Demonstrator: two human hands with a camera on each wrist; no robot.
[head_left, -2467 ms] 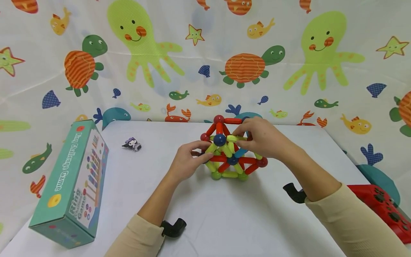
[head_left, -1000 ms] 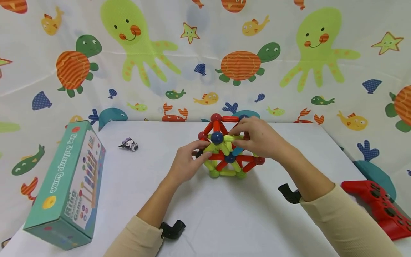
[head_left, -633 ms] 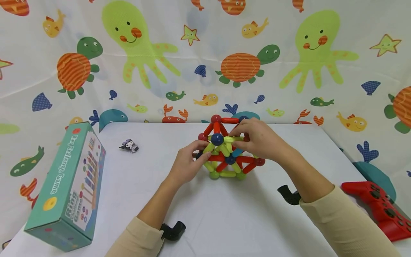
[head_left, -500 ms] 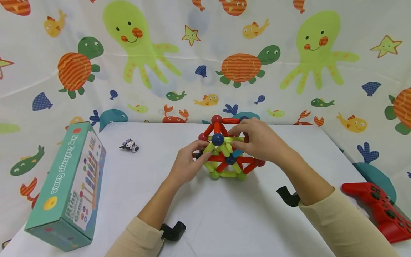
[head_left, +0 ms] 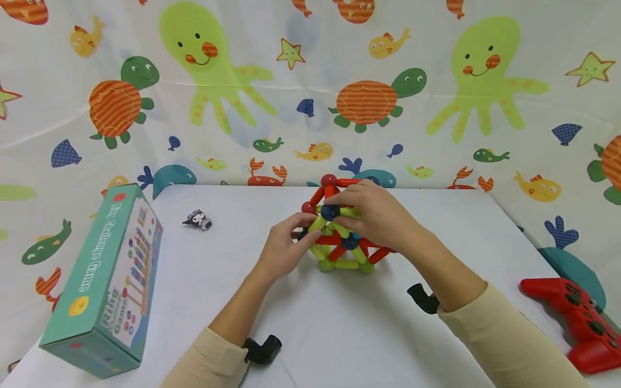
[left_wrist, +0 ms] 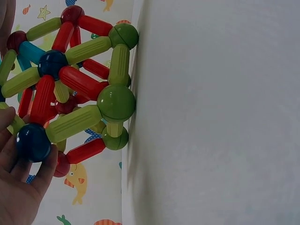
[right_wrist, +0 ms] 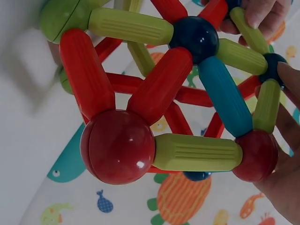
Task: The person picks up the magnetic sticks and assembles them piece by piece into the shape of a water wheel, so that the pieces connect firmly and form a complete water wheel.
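A frame of magnetic sticks and balls [head_left: 349, 242] in red, yellow-green and blue stands on the white table, resting on green balls. My left hand [head_left: 286, 245] grips its left side; in the left wrist view the fingers curl round a dark blue ball [left_wrist: 33, 142] at a lower corner. Higher up, my right hand [head_left: 380, 213] pinches another dark blue ball [head_left: 330, 212] between thumb and fingers. The right wrist view has the thumb on that ball, where two yellow-green sticks [right_wrist: 266, 105] meet. A light blue stick [right_wrist: 226, 96] and red balls [right_wrist: 119, 146] are nearby. My right hand covers the frame's upper right.
A green Ring Challenge Game box [head_left: 104, 280] stands at the left, with a small figurine [head_left: 197, 220] beyond it. A red game controller [head_left: 574, 323] lies at the right. A cloth with sea animals [head_left: 310, 108] hangs behind the table.
My right hand has shifted left, from the upper yellow-green stick to the dark blue ball at its end. The left hand keeps its grip, and the frame stays in place.
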